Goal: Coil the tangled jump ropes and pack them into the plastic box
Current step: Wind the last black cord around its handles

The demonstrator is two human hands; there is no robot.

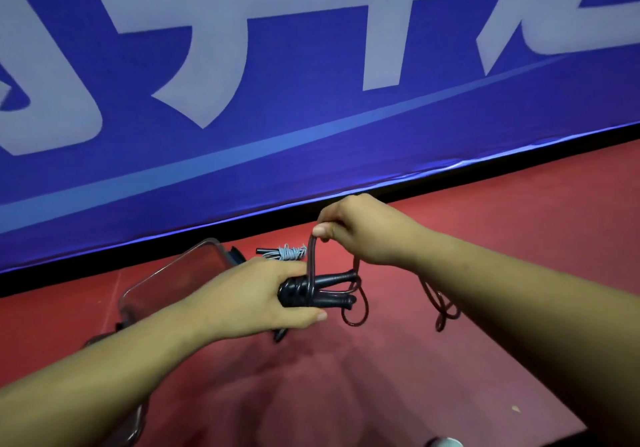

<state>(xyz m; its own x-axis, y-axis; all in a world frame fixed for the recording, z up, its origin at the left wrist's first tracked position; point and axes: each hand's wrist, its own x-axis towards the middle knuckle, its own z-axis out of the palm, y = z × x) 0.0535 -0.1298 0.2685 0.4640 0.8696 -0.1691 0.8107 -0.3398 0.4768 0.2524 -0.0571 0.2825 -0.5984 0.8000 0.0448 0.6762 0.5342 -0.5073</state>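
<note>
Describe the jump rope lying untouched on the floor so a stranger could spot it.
Follow the blue banner down to the red floor. Just right of the clear plastic box lies a small bundle: pale grey cord wound round a black handle, unlike the dark rope the left hand grips.

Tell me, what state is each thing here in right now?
Plastic box: on the floor, no rope visible inside.
Black jump rope: partly wound round its handles, tail loose on floor.
Grey jump rope: coiled, lying outside the box.
Left hand: grips the wound handles.
Right hand: pinches a raised cord loop.
</note>
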